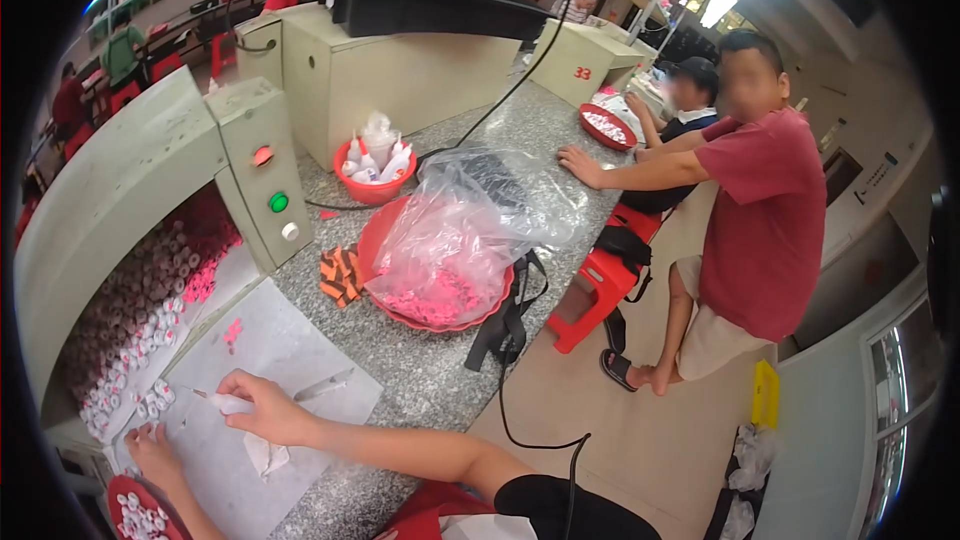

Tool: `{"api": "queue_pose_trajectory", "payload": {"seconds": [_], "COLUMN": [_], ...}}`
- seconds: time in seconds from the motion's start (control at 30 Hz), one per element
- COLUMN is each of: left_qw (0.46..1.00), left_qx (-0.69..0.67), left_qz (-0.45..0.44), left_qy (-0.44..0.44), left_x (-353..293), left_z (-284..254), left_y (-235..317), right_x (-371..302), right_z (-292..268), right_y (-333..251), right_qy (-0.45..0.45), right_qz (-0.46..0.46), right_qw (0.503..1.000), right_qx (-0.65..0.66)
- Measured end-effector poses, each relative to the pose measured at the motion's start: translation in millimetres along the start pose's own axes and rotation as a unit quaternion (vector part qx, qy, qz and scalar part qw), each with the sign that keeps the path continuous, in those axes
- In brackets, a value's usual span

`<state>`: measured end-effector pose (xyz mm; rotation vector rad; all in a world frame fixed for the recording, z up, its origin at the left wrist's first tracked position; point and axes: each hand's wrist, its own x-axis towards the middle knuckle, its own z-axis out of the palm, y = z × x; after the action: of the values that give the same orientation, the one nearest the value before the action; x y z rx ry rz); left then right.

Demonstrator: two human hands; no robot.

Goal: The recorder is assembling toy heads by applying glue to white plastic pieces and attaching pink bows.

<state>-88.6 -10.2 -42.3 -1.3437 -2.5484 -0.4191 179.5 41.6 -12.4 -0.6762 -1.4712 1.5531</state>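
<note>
At far left, small, round, white pieces with red markings crowd the opening of a pale, curved-topped machine. Below, a red, round bowl carries more white pieces. Beside it the left hand rests low, fingers slightly spread at the edge of a smooth, whitish sheet; I can't tell whether it grips anything. Over that sheet, the right hand is clamped around a soft-looking white bottle, its slim nozzle pointing left toward loose pieces. A crumpled white tissue lies beneath. Rightward, on the speckled grey stone tabletop, wrinkled clear plastic covers bright pink bits in a wide red bowl.
</note>
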Motion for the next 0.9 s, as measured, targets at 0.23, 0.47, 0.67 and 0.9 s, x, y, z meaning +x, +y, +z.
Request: {"api": "queue_pose_trajectory", "payload": {"seconds": [0.23, 0.47, 0.67, 0.9], "left_qw": [0.426, 0.114, 0.118, -0.037], "left_qx": [-0.811, -0.833, -0.846, -0.974], "left_qz": [0.346, 0.261, 0.301, 0.191], "left_qy": [-0.204, -0.473, -0.424, -0.119], "left_x": [-88, -110, -117, -160], "left_z": [-194, -241, -226, -229], "left_y": [181, 227, 240, 290], "right_x": [18, 16, 11, 10], "right_z": [-13, -6, -7, -11], "right_y": [0, 1, 1, -5], "right_qy": [0.034, 0.024, 0.019, 0.036], "right_qz": [0.074, 0.037, 0.032, 0.027], "right_qw": [0.991, 0.995, 0.995, 0.996], "right_qx": [0.105, 0.091, 0.093, 0.075]}}
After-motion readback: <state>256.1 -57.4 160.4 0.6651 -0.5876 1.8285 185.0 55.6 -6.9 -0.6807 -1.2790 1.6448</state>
